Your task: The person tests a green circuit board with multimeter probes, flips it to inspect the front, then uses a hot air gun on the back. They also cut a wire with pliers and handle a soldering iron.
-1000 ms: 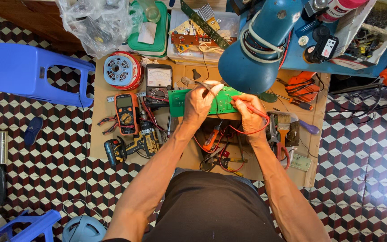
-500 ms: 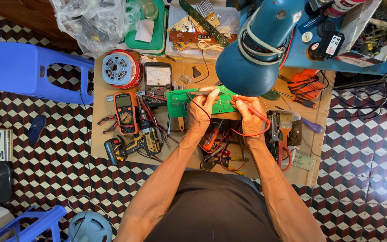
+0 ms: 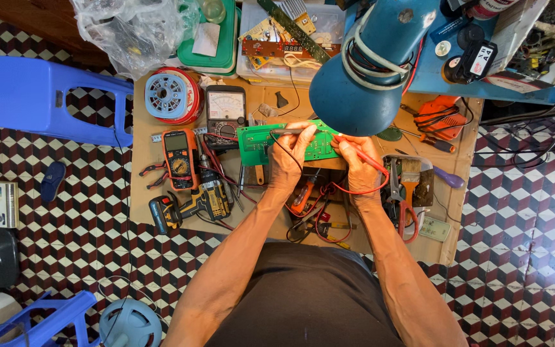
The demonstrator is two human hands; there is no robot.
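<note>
Hands meet over a green circuit board lying flat on the low brown work table. Left hand grasps a black test probe, its tip resting on the board; right hand grips a red test probe near the board's right edge. Just above them hangs a blue lamp shade. Left of the board lie an analog meter, an orange multimeter and a spool of wire; a paintbrush rests to the right.
</note>
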